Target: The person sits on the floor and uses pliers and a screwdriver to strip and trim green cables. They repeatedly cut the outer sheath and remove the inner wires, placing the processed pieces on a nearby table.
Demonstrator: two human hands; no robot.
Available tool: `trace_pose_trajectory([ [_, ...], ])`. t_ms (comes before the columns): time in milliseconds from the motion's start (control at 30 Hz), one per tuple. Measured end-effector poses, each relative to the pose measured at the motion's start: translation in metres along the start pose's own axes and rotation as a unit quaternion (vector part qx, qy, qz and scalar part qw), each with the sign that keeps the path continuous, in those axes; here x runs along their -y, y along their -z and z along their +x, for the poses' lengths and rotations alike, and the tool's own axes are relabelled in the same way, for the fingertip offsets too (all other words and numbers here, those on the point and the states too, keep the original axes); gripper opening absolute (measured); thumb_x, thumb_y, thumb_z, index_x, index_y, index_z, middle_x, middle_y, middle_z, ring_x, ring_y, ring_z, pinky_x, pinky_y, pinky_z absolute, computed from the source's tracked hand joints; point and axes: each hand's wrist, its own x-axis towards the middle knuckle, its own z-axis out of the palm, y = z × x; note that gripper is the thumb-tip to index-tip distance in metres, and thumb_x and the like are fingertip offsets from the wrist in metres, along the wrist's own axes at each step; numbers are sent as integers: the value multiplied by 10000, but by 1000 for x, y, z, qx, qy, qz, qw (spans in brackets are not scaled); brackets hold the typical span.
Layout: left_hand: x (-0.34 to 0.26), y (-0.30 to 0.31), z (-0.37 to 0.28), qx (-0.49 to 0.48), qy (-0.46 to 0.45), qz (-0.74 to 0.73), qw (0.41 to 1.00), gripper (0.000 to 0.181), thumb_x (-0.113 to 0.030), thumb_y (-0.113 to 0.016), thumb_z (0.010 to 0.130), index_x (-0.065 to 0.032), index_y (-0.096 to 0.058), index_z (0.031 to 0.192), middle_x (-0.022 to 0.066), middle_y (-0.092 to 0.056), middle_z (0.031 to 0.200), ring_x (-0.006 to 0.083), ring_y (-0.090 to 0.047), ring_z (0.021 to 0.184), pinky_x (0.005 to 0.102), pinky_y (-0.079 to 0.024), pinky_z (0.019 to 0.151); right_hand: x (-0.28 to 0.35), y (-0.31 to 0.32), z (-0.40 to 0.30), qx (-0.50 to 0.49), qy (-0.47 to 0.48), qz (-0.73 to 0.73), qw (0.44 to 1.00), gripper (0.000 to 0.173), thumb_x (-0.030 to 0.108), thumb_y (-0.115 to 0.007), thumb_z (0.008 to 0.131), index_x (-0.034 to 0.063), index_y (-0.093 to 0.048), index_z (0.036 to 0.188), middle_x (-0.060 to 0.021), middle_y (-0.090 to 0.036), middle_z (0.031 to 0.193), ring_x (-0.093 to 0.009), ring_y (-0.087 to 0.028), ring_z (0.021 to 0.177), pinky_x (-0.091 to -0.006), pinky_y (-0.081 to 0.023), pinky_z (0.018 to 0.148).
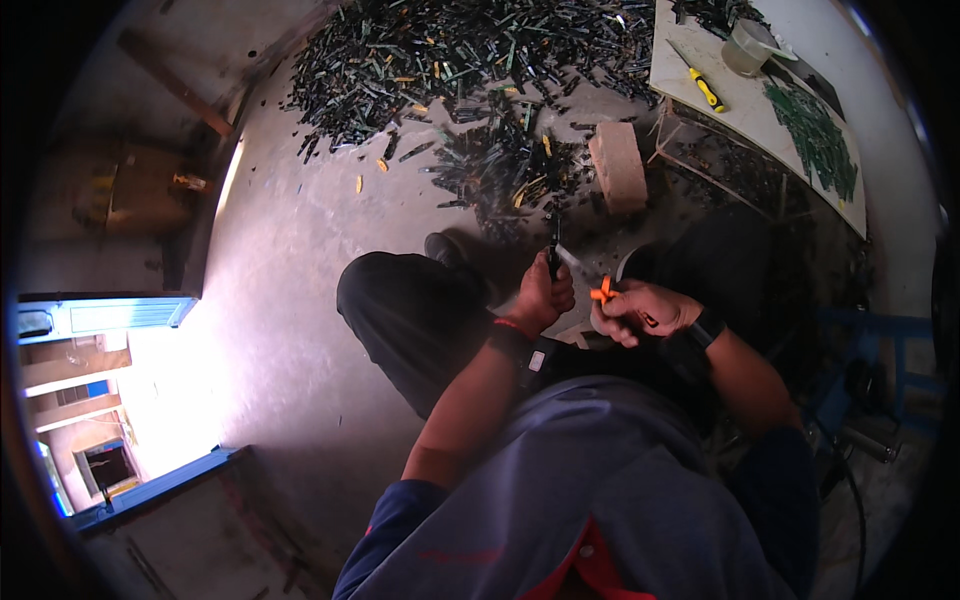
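Observation:
My left hand (pixel 545 292) grips a dark narrow strip (pixel 555 232) that stands up from the fist, pointing away from me. Just to its right, my right hand (pixel 646 309) holds a tool with an orange handle (pixel 604 291); a blurred grey blade or shaft (pixel 576 261) reaches from it towards the strip. Whether the tool touches the strip cannot be told. Beyond both hands lies a small heap of dark strips (pixel 487 165) with some yellow pieces. A reddish brick (pixel 621 166) rests on the floor right of that heap.
A large pile of dark strips (pixel 465 52) spreads along the far floor. A pale board (pixel 757 112) at the right holds a yellow-handled screwdriver (pixel 706 91), a plastic cup (pixel 747 48) and green strips (pixel 814 139). A blue metal frame (pixel 892 326) stands at the lower right.

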Motion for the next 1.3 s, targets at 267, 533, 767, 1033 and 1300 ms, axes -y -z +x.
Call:
trace_pose_trajectory([
  [267, -11, -5, -1, 76, 96, -71, 990, 482, -481, -262, 995, -147, -395, 675, -37, -249, 541, 129, -222, 465, 289, -221, 457, -19, 56, 15, -230, 98, -572, 781, 170, 207, -577, 860, 39, -587, 881, -73, -576, 838, -166, -566, 836, -304, -437, 734],
  [533, -11, -2, -3, 123, 97, -92, 983, 481, -476, -250, 998, -148, -401, 680, -38, -250, 537, 126, -223, 455, 287, -214, 448, -9, 32, 29, -274, 117, -344, 890, 199, 221, -570, 870, 26, -573, 832, -52, -572, 810, -127, -537, 753, -282, -415, 659],
  [767, 4, -6, -1, 117, 144, -43, 982, 493, -490, -263, 997, -144, -417, 681, -30, -282, 520, 132, -241, 422, 281, -242, 432, 13, 21, 49, -299, 296, -229, 878, 273, 341, -576, 965, 69, -557, 948, 36, -554, 750, -37, -503, 670, -216, -396, 582],
  [1033, 7, -7, -2, 117, 171, -27, 978, 539, -553, -280, 984, -138, -436, 678, -26, -302, 508, 122, -232, 409, 272, -229, 418, 12, 31, 66, -322, 309, -254, 858, 193, 208, -658, 891, 33, -577, 905, 13, -554, 706, -69, -494, 630, -256, -401, 547],
  [1300, 7, -1, 2, 116, 196, -36, 973, 650, -679, -289, 936, -123, -453, 642, -24, -313, 502, 115, -223, 404, 268, -208, 412, 10, 31, 73, -368, 321, -271, 830, 199, 190, -651, 864, 11, -571, 833, -7, -555, 660, -91, -492, 581, -286, -396, 514],
])
